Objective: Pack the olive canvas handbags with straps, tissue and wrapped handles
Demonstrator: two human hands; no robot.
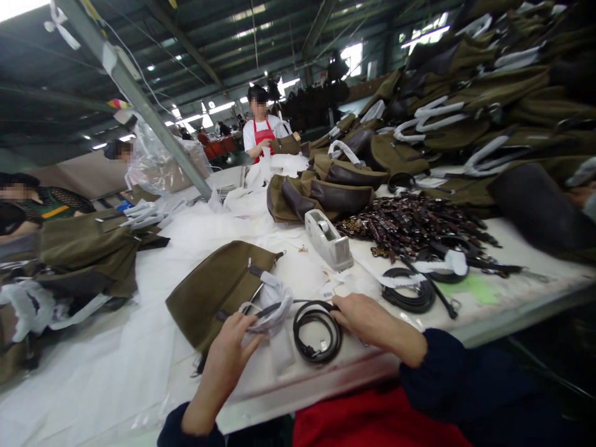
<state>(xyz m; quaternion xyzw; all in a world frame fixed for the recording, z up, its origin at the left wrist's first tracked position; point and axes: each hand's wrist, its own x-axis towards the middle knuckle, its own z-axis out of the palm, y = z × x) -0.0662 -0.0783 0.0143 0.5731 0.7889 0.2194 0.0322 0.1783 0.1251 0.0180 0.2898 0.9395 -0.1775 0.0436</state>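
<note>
Grey tape dispenser (327, 241) beyond coiled black strap (317, 332)

Looks like a bag workshop in a large factory hall. Has a dark ribbed metal roof (139, 37) with long white strip lights (221, 108) below. Shows, on a broad white worktop (512, 313), a high heap of olive cloth bags with dark panels (521, 93) toward the far right corner, a pile of dark brown straps (419, 223) in front, and coils of thin black strap (310, 355) at the near edge. Includes, beyond the far edge, a person in a red apron (264, 133).
</note>
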